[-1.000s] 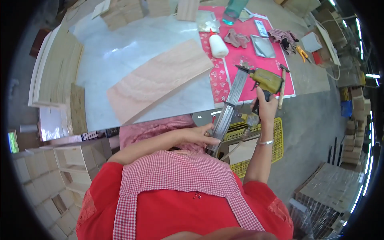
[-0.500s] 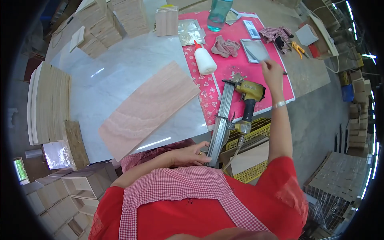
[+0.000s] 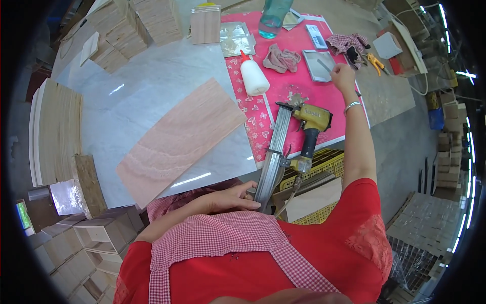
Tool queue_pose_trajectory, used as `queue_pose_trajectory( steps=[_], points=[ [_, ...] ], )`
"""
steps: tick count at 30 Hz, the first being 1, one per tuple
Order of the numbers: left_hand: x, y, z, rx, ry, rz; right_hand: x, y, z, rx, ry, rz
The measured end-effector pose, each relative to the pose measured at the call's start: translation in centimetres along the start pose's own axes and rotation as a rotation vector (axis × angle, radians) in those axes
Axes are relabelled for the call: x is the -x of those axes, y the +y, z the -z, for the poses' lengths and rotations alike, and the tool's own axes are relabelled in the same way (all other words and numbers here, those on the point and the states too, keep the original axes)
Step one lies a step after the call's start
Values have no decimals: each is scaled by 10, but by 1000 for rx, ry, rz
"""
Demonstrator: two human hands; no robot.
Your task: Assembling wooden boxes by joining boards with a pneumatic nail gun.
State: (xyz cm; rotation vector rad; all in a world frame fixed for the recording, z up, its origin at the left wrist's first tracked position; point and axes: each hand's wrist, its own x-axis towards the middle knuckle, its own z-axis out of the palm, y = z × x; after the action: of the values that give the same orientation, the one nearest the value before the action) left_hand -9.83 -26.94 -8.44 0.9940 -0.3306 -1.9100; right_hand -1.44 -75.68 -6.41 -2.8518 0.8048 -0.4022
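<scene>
In the head view, the yellow-bodied nail gun (image 3: pixel 315 117) lies on the pink mat (image 3: pixel 334 114) at the front of the pale tabletop (image 3: pixel 126 116), its silver magazine (image 3: pixel 273 157) slanting back over the edge toward the person's chest. The left hand (image 3: pixel 230 198) has a narrow grip at the magazine's near end, fingers and thumb closed about that tip. The right hand (image 3: pixel 344 78) is at the right side of a shallow grey tray (image 3: pixel 314 75), where a thin grey strip (image 3: pixel 324 66) points toward its fingertips; I cannot tell whether that grip holds the strip. For good handling, the left hand should bear the overhanging end so the gun cannot tip off, and the right fingers should pinch a strip by its sides, lightly, since such pieces probably snap if bent. Both hands are best clear of the trigger, as an air hose (image 3: pixel 292 195) appears joined to the gun. The nose should point away from the body; just left lie 1 glue bottle (image 3: pixel 254 78) and 1 bare wood panel (image 3: pixel 182 139), both apart from the hands.
</scene>
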Motion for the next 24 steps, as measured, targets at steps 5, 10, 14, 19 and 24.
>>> queue_pose_trajectory(
  steps=[5, 10, 14, 19, 24],
  points=[
    [3, 4, -11, 28, 23, -18, 16, 4, 10, -98, 176, 9],
    [0, -6, -12, 23, 74, -76, 20, -10, 16, -23, 337, 60],
    [-1, -9, -14, 26, 103, -86, 24, -27, 24, -102, 455, -60],
    [-6, -17, -12, 37, 124, -75, 42, -32, 27, -647, 224, -184],
    [-10, -20, -17, 43, 159, -65, 102, -83, 28, -1299, 388, -169]
  ],
)
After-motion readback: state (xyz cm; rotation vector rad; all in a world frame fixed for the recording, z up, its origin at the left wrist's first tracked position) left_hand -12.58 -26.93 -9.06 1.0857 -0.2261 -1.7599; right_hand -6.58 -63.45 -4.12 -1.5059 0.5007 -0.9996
